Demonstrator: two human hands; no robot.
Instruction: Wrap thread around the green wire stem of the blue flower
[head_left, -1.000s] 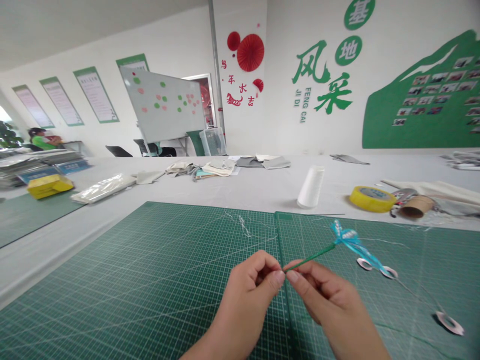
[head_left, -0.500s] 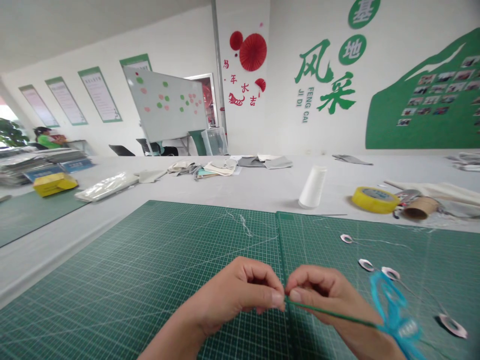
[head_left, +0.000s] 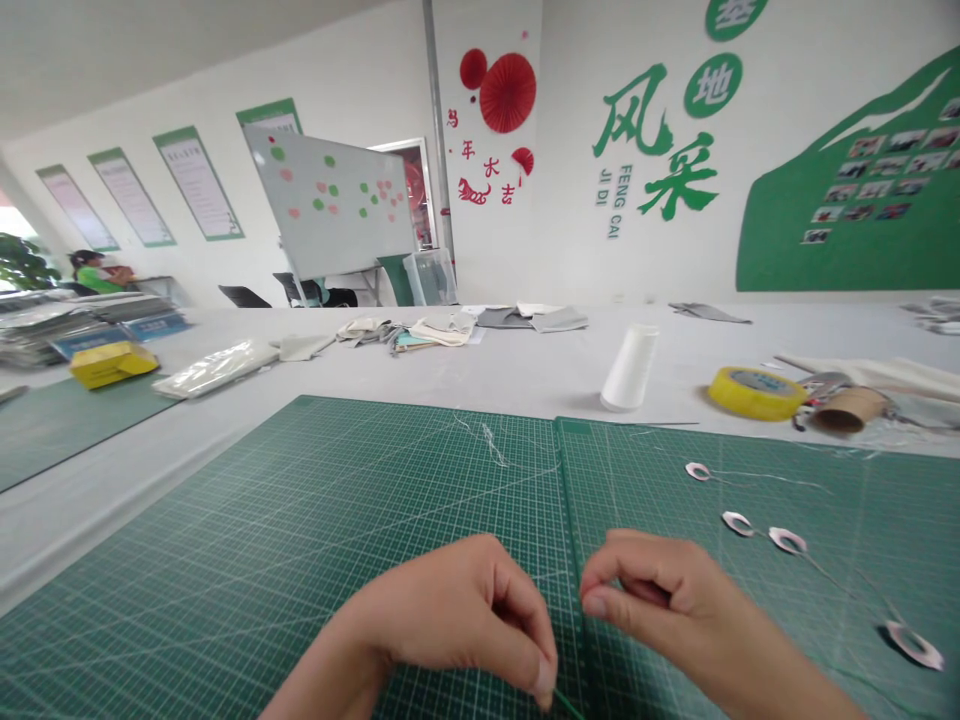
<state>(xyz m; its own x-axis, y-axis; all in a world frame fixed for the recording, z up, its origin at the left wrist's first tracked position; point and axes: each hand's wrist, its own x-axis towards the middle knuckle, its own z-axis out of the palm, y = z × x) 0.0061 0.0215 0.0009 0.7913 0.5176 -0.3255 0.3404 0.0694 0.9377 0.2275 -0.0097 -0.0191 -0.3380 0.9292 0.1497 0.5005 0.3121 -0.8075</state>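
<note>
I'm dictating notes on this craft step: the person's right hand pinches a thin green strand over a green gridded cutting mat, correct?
Not quite: the head view shows the left hand pinching the thin green strand over the green gridded cutting mat, not the right hand.

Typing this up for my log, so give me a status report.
Left hand pinching green stem, which runs off the bottom edge. Right hand curled, nothing visible in it. No obstacle between them; rings off right.
</note>
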